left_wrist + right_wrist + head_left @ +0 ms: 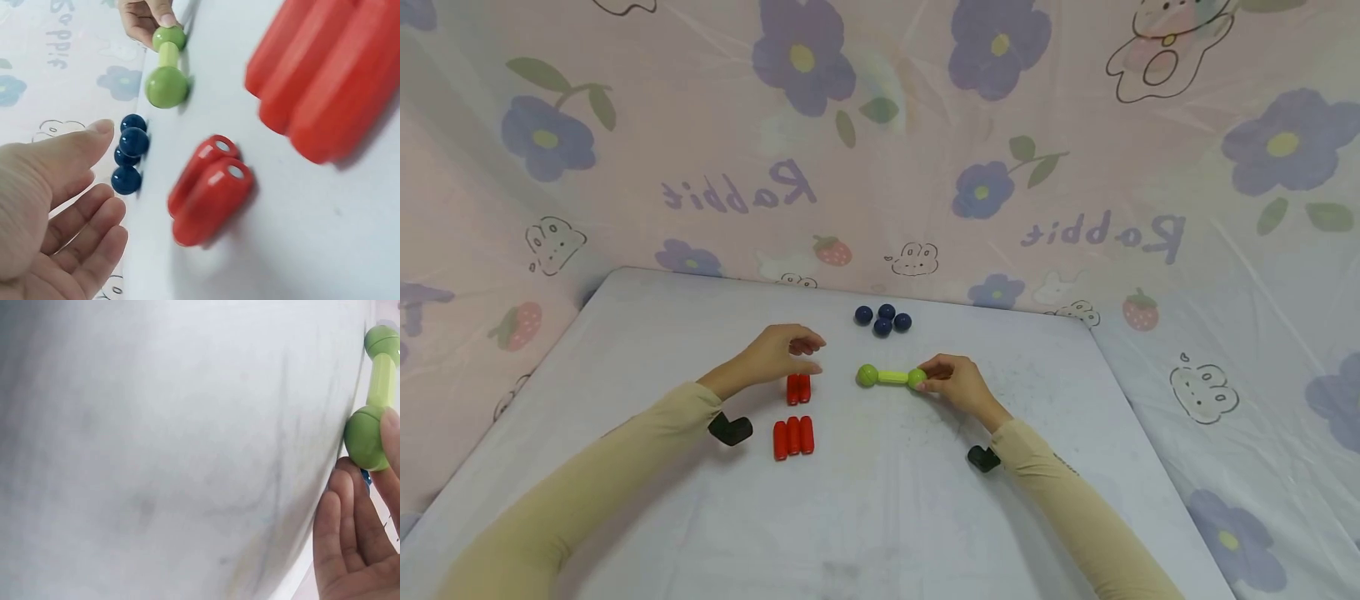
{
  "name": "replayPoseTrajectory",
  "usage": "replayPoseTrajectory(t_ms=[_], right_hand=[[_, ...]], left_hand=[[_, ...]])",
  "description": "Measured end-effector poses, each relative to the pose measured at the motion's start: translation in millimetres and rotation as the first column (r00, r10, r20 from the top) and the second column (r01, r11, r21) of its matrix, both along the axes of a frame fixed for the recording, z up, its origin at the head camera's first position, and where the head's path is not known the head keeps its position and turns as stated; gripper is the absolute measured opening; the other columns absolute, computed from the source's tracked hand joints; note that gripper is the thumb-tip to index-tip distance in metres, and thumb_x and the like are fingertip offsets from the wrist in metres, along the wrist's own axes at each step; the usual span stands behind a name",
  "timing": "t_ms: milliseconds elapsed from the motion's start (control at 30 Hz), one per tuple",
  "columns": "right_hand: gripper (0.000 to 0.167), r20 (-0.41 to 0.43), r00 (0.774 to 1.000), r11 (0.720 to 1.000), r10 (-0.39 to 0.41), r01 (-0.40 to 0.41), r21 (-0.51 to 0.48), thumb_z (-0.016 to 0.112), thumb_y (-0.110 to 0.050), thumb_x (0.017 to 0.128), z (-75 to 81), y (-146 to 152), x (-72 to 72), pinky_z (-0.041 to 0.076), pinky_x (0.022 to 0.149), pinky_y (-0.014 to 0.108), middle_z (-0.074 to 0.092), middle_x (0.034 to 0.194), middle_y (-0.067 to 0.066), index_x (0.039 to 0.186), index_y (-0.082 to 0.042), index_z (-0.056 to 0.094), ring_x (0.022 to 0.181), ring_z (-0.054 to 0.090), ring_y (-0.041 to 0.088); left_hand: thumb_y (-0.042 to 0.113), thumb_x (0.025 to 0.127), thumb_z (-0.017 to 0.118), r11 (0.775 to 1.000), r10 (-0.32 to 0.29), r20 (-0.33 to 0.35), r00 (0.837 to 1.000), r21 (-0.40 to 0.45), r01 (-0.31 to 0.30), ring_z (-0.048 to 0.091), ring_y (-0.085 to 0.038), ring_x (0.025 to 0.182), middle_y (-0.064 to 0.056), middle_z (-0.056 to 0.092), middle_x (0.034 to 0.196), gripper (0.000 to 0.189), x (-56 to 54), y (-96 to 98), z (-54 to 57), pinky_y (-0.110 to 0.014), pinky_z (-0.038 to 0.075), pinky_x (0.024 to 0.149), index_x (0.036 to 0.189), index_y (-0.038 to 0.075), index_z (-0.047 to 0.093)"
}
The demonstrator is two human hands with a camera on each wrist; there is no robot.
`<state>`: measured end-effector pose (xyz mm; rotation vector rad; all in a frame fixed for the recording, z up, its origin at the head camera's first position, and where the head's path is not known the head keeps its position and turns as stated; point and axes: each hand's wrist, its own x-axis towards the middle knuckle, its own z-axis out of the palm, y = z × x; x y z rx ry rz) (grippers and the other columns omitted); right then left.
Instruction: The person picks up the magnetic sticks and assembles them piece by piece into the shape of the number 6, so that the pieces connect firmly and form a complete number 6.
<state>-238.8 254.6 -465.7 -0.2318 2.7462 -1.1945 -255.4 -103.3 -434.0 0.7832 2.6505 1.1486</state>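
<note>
A green dumbbell-shaped toy (892,377), with a ball at each end of a paler bar, lies level at mid-table. My right hand (957,385) pinches its right-hand ball between thumb and fingers; the right wrist view shows the thumb (391,434) on that ball. To the left, my left hand (773,353) holds nothing, thumb and fingers spread apart and loosely bent. Just below it lie two red rods (798,388), side by side, with pale round discs on their ends in the left wrist view. Three more red rods (793,437) lie nearer the front.
Several dark blue balls (883,327) sit clustered toward the table's back edge, beyond both hands. The white table (880,517) meets a hanging floral, rabbit-printed cloth (880,200) behind it. Black wrist devices (731,429) hang beneath both forearms.
</note>
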Motion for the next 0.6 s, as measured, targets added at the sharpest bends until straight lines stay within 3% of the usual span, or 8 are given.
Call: replayPoseTrajectory(t_ms=[600], right_hand=[[0.03,-0.012,1.0,1.0,0.0,0.0,0.002,0.081,-0.022,0.082,-0.6,0.2,0.3,0.057,0.084,0.032,0.075,0.105,0.005,0.11,-0.014,0.073,0.096,0.07,0.018]], left_hand=[[0.03,0.082,0.081,0.994,0.098,0.027,0.995,-0.042,-0.097,0.063,-0.027,0.108,-0.008,0.07,0.114,0.044,9.7,-15.1,-32.9,-0.045,0.052,0.099,0.117,0.007,0.069]])
